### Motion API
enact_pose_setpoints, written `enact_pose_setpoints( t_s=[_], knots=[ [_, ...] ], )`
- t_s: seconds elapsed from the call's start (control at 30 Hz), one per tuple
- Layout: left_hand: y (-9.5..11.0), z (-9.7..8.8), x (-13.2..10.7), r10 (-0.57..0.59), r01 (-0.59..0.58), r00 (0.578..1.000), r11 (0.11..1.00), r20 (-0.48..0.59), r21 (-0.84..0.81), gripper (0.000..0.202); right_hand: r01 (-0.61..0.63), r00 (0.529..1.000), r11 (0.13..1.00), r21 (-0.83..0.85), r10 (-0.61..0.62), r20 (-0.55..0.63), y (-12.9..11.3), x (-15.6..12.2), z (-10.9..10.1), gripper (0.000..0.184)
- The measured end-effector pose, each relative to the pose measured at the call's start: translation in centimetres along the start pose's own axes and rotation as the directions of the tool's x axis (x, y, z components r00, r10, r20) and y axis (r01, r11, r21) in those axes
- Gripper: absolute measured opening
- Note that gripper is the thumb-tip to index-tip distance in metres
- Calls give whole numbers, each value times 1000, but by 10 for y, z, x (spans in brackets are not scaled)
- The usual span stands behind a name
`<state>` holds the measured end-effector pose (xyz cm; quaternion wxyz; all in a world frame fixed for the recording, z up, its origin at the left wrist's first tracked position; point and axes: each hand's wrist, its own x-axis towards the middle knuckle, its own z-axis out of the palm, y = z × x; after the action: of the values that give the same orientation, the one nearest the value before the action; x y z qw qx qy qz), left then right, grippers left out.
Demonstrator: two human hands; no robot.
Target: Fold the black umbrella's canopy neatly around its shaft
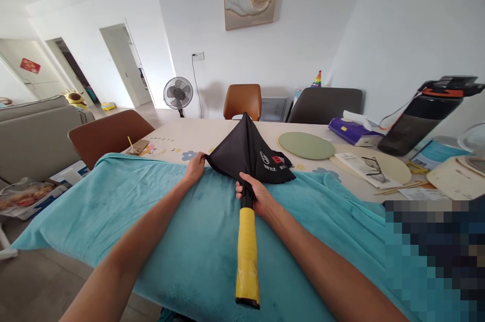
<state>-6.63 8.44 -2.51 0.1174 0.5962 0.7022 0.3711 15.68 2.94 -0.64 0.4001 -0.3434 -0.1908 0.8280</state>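
A black folding umbrella (pixel 248 153) with a white and red logo lies over a teal towel (pixel 151 211) on the table, its yellow handle (pixel 247 256) pointing toward me. My left hand (pixel 196 166) pinches the left edge of the black canopy. My right hand (pixel 254 193) is wrapped round the shaft just above the yellow handle, under the canopy's lower edge.
Past the towel the table (pixel 212 135) carries a green round mat (pixel 306 145), papers with glasses (pixel 373 166), a purple tissue pack (pixel 352 131) and a dark bottle (pixel 420 120). Brown chairs (pixel 109 135) stand left and far; a fan (pixel 178 94) stands by the wall.
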Motion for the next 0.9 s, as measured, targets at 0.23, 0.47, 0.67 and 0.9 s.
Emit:
enact_pose_setpoints(
  t_s=[0.23, 0.47, 0.67, 0.9],
  knots=[
    [-8, -7, 0, 135, -175, 981, 924, 138, 339, 26, 17, 999, 1000, 22, -18, 40, -1, 1, -2, 20],
    [-20, -6, 3, 145, -181, 980, 936, 140, 300, 27, 39, 998, 999, 18, -40, 38, -1, 0, -1, 15],
    [-23, -5, 3, 199, -212, 977, 943, 74, 256, 25, 77, 997, 995, -70, -77, -1, 0, 2, -2, 14],
    [-20, -6, -4, 267, -268, 962, 890, 55, 368, 27, 73, 995, 993, -91, -78, -58, 1, 1, 0, 15]
  ],
)
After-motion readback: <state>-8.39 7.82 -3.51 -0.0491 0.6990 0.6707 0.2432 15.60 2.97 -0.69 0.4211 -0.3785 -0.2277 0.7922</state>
